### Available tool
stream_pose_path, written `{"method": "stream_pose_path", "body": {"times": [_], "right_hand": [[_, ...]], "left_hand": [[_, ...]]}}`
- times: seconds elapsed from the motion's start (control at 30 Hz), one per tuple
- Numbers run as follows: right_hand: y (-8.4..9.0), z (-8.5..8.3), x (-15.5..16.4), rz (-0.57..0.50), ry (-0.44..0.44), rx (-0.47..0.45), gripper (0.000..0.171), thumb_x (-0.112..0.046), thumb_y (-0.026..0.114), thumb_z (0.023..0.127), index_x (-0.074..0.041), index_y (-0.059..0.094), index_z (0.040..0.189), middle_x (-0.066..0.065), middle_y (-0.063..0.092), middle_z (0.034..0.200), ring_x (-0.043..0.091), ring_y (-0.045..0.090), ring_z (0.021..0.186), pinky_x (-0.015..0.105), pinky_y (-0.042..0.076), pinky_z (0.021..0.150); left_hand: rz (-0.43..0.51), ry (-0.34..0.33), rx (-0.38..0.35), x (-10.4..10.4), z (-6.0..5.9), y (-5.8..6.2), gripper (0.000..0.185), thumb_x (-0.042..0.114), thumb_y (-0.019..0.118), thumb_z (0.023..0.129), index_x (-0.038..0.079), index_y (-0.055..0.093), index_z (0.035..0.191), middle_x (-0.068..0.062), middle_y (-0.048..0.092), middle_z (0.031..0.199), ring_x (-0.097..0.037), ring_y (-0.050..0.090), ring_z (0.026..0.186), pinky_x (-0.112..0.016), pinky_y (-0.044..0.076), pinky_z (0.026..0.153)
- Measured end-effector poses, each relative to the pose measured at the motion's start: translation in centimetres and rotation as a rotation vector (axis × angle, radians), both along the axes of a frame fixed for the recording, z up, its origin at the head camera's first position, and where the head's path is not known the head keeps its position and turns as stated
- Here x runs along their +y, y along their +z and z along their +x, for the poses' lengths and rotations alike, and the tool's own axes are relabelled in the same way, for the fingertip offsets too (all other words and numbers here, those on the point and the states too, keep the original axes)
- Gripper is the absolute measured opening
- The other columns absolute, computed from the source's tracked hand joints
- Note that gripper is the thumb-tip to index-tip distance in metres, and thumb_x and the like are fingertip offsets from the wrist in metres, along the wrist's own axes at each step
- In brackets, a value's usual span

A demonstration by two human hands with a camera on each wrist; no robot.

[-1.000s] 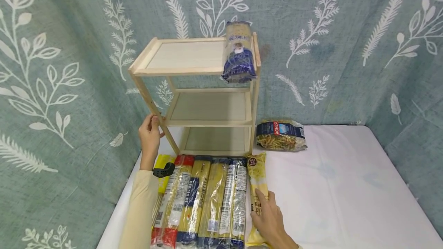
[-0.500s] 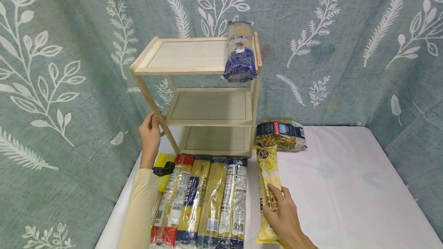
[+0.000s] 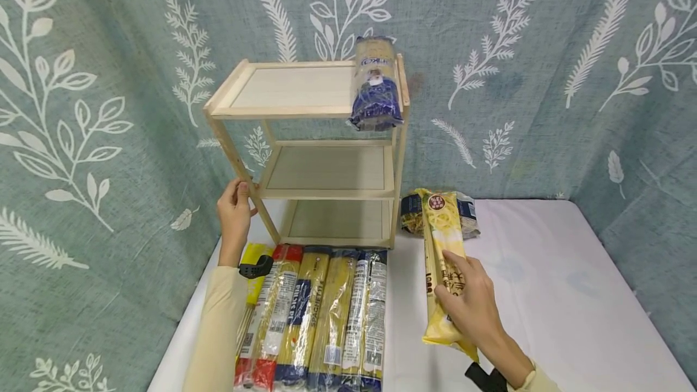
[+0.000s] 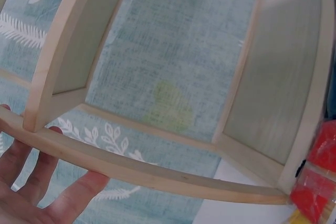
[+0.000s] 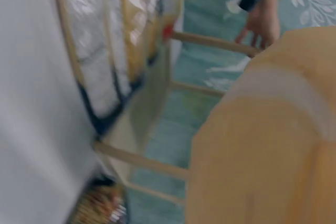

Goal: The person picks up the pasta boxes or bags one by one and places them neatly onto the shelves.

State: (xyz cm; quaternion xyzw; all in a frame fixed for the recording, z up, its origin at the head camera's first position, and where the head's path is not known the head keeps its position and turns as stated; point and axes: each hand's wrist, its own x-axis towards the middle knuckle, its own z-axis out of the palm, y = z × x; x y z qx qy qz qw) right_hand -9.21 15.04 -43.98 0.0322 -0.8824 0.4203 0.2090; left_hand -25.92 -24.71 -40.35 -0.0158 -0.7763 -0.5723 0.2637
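My left hand (image 3: 234, 213) grips the front left post of a three-tier wooden shelf (image 3: 327, 193); the left wrist view shows its fingers (image 4: 79, 195) against that post (image 4: 152, 174). Held in my right hand (image 3: 475, 302) is a long yellow noodle packet (image 3: 445, 231), raised off the white table and tilted. Its thumb and fingers pinch the packet's lower half. In the right wrist view the packet (image 5: 252, 156) fills the right side, blurred, hiding the hand. Behind its upper end, a bag of spiral pasta (image 3: 467, 213) is partly covered.
Several long spaghetti packs (image 3: 316, 319) lie side by side before the shelf. A blue and clear pasta bag (image 3: 376, 83) lies on the top tier's right end. The white table (image 3: 544, 295) extends right; a patterned green curtain (image 3: 512, 35) surrounds it.
My right hand has lifted the noodle packet from beside the spaghetti row and carried it right and up, in front of the spiral pasta bag. The left hand keeps its grip on the post.
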Motion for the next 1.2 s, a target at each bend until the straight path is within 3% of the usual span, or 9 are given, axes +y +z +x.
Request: {"method": "stream_pose_path", "body": {"times": [0.13,0.5,0.57,0.8,1.0,1.2], "right_hand": [[2.4,-1.1,0.8,0.005,-0.012,0.041,0.056,0.002,0.066,0.07,-0.001,0.059,0.125,0.021,0.056,0.109,0.027,0.053,0.081,0.033,0.043,0.061],[8.5,-3.5,2.1,0.01,-0.009,0.088,0.052,0.001,0.063,0.075,-0.001,0.058,0.127,0.023,0.056,0.117,0.029,0.051,0.088,0.04,0.04,0.071],[9.5,-3.9,2.2,0.016,0.001,0.088,0.052,0.001,0.062,0.076,-0.001,0.057,0.128,0.023,0.056,0.118,0.03,0.052,0.083,0.041,0.039,0.071],[13.1,-4.9,2.6,0.022,0.022,0.124,0.05,0.001,0.062,0.076,-0.001,0.059,0.126,0.023,0.057,0.119,0.035,0.051,0.106,0.048,0.038,0.08],[16.8,-5.4,2.7,0.053,0.011,0.121,0.05,-0.004,0.063,0.079,-0.006,0.059,0.128,0.017,0.058,0.12,0.023,0.043,0.073,0.034,0.033,0.063],[21.2,-6.0,2.4,0.052,-0.007,0.17,0.047,-0.004,0.064,0.076,-0.007,0.064,0.123,0.016,0.062,0.112,0.019,0.047,0.078,0.02,0.037,0.055]], "left_hand": [[0.007,-0.001,0.003,0.0,-0.1,0.0,0.037,0.023,0.042,0.102,-0.004,0.056,0.124,-0.027,0.06,0.113,-0.025,0.057,0.103,-0.014,0.051,0.056],[0.017,0.0,0.013,0.0,-0.2,-0.1,0.037,0.022,0.043,0.102,-0.006,0.056,0.122,-0.027,0.06,0.11,-0.022,0.057,0.1,-0.014,0.051,0.055],[0.013,0.005,0.01,0.0,-0.2,-0.1,0.037,0.022,0.043,0.102,-0.006,0.056,0.122,-0.027,0.06,0.11,-0.022,0.057,0.1,-0.016,0.052,0.056],[0.001,0.006,-0.004,0.2,-0.2,0.0,0.037,0.024,0.043,0.102,-0.005,0.056,0.122,-0.026,0.061,0.11,-0.024,0.058,0.101,-0.04,0.056,0.064],[0.005,0.005,-0.017,0.1,-0.2,0.1,0.037,0.023,0.042,0.102,-0.003,0.056,0.123,-0.025,0.061,0.112,-0.024,0.058,0.103,-0.043,0.055,0.067],[0.009,0.008,-0.009,-0.1,-0.5,-0.2,0.036,0.024,0.043,0.101,-0.002,0.057,0.123,-0.024,0.062,0.111,-0.02,0.059,0.1,-0.041,0.056,0.065]]}}
